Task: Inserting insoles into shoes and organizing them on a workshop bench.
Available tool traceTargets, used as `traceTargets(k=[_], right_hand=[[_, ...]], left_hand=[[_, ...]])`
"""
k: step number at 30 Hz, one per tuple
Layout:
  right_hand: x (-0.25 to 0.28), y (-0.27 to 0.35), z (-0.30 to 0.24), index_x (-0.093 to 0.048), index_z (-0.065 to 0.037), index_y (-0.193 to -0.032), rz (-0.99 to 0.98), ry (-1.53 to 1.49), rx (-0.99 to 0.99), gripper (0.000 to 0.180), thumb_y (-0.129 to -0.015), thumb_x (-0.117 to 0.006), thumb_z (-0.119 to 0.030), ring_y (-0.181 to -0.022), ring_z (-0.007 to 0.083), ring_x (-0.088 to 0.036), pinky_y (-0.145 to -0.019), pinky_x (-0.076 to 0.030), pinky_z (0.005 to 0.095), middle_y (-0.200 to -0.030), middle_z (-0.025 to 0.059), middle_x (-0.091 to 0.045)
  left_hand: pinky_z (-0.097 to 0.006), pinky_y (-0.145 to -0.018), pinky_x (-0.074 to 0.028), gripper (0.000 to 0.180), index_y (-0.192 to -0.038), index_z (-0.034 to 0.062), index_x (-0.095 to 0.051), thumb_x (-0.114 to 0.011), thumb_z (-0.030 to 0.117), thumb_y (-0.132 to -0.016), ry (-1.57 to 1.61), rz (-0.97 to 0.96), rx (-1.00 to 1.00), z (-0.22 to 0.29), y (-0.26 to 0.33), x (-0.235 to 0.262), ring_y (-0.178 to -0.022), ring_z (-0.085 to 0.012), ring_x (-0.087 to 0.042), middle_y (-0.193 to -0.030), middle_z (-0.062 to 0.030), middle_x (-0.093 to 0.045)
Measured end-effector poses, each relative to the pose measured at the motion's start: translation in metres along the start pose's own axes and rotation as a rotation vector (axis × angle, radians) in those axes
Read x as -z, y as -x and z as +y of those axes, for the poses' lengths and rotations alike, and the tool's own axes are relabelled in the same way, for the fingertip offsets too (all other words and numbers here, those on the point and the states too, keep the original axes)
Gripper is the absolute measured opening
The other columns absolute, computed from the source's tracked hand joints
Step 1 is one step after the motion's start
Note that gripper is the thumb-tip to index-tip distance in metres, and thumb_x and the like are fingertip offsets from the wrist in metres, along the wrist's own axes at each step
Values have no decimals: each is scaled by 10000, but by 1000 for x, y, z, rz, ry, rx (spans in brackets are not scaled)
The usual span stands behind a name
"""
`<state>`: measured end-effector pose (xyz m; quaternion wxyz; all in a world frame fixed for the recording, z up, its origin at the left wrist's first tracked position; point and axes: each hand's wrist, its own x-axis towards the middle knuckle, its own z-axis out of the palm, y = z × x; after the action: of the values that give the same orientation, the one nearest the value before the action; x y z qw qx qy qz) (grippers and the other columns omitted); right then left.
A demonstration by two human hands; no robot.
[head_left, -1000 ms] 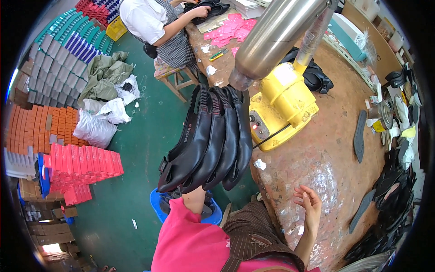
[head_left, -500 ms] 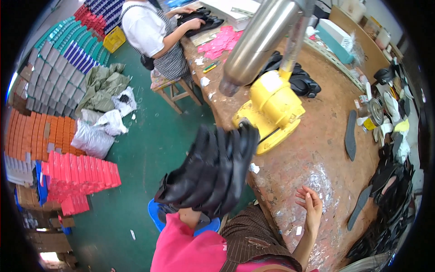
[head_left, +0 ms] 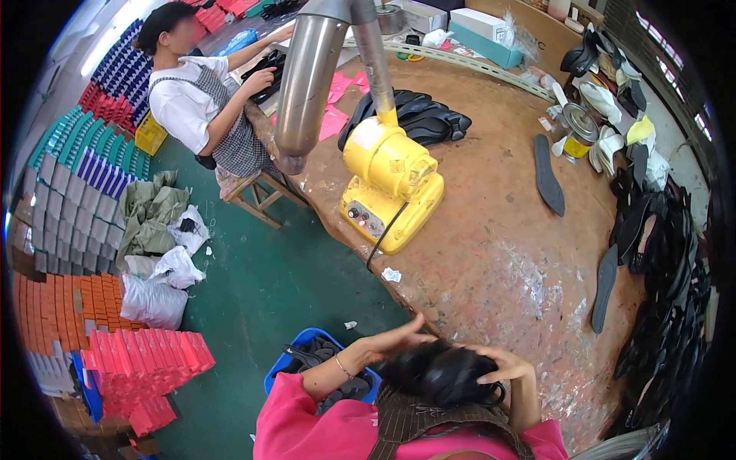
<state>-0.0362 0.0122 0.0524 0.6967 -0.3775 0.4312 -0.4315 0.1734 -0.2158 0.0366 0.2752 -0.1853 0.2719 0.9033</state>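
Observation:
A bunch of black shoes [head_left: 441, 376], partly smeared by motion, is held between my two hands in front of my apron, at the near edge of the worktable. My left hand [head_left: 395, 341] lies along the bunch's left and far side, fingers partly stretched. From the right, my right hand [head_left: 502, 364] curves over the top of the bunch with its fingers on the shoes. Beyond them on the table stands a yellow hot-air blower [head_left: 391, 184] with a steel nozzle pipe [head_left: 310, 84] pointing down.
A blue basket [head_left: 270, 379] holding black pieces stands on the floor at my left. Black shoes [head_left: 429, 119] lie behind the blower. Insoles [head_left: 548, 176], a can [head_left: 579, 130] and piled black uppers [head_left: 663, 284] line the right. A co-worker [head_left: 192, 100] sits far left near stacked boxes [head_left: 146, 360].
The bunch of black shoes has come down from before the blower to my lap. My right hand has moved from above the table onto it. The view has shifted.

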Motion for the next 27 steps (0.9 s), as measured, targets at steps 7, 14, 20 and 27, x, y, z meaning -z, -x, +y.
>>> traceTargets(k=[7,14,20,27], right_hand=[[-27,44,65,-421,6,-1409,1035,-603,121,718,-755,-698,-98,-1149,237,-581,-1005,-449,364,-1278,105,-594],[-30,22,7,-458,19,-1421,1215,94,352,585,-892,-660,-128,-1331,250,-462,-1098,-358,378,-1406,190,-516],[-3,98,-43,-613,-27,-1298,1367,490,406,425,-899,-660,-165,-1237,272,-566,-1060,-409,401,-1306,142,-628],[145,156,34,-571,-2,-1274,2022,1000,-226,476,-860,-691,-204,-1171,392,-532,-954,-472,451,-1287,205,-569]], left_hand=[[-440,-1141,-294,1121,-1565,254,126,-538,762,-819,-18,-111,-466,12,-30,-28,-1431,-334,-326,-1579,-201,-252],[-365,-1121,-318,1129,-1521,-20,-130,-874,267,-721,-568,363,-622,15,-143,-77,-1365,-264,-370,-1518,-194,-317],[-395,-925,-537,559,-1295,2,-538,-733,59,-774,-10,466,-581,115,-162,-87,-954,-251,-661,-1094,-117,-654],[-383,-907,-524,608,-1294,-16,-574,-784,126,-741,-674,882,-1277,343,-144,-66,-1031,-278,-637,-1215,-137,-623]])
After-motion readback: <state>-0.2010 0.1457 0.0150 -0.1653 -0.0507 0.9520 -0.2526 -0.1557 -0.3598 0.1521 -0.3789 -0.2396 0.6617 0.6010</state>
